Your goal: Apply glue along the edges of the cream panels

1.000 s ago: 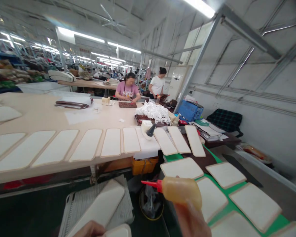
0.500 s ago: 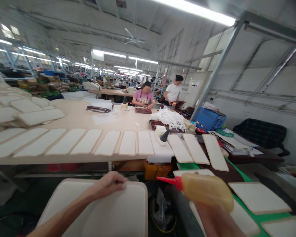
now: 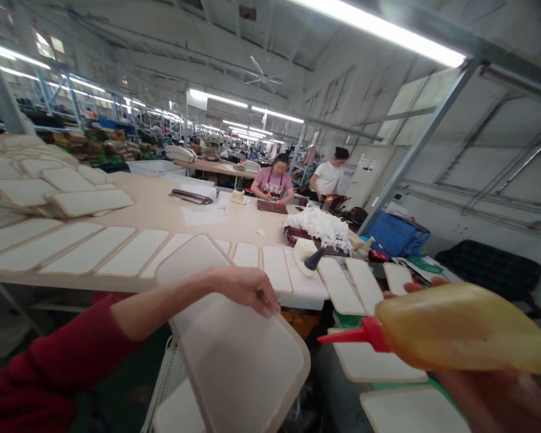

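Note:
My left hand grips the edge of a white rounded-corner panel with a beige rim, which is tilted up in front of me. In my right hand lies a squeeze bottle of yellowish liquid, its red nozzle pointing left, apart from the panel. Below the held panel, another white panel shows in part. More white panels rest to the right, one partly behind the nozzle and another nearer me.
A long table carries a row of similar panels and a heap of them at left. A white container with a dark cone tip stands near white scraps. Two co-workers are beyond, near a blue crate.
My left hand has lifted the panel and tilted it, moving up and right. The bottle has shifted right and closer to the camera. The view has turned slightly left.

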`<action>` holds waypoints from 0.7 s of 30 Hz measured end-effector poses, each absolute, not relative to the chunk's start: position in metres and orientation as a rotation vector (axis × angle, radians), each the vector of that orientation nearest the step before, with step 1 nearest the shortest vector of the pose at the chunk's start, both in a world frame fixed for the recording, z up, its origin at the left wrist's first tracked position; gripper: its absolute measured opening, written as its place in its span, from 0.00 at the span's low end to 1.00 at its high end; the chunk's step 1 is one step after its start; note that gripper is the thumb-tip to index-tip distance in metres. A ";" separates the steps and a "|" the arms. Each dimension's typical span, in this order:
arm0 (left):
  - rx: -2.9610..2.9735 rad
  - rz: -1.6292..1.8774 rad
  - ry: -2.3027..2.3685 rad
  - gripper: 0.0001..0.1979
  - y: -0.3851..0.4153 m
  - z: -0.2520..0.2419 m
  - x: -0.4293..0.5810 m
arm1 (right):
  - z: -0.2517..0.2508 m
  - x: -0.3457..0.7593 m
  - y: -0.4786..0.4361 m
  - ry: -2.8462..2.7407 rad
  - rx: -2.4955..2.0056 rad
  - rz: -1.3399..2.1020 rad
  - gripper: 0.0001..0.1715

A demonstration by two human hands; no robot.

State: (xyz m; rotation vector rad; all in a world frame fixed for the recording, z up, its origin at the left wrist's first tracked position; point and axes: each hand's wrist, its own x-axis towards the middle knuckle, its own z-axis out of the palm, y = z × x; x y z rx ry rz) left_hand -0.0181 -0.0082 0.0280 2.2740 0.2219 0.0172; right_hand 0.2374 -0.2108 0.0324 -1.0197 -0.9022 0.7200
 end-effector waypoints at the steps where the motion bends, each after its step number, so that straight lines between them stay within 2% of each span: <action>1: 2.272 -0.015 0.200 0.11 -0.004 0.030 -0.016 | 0.035 0.234 -0.207 -0.874 -1.042 0.744 0.50; 11: 2.130 -0.250 0.014 0.15 0.011 0.042 -0.003 | 0.036 0.206 -0.188 -0.669 -1.014 0.836 0.49; 21: 2.009 -0.297 -0.009 0.19 0.011 0.040 -0.002 | 0.029 0.206 -0.184 -0.699 -1.011 0.838 0.50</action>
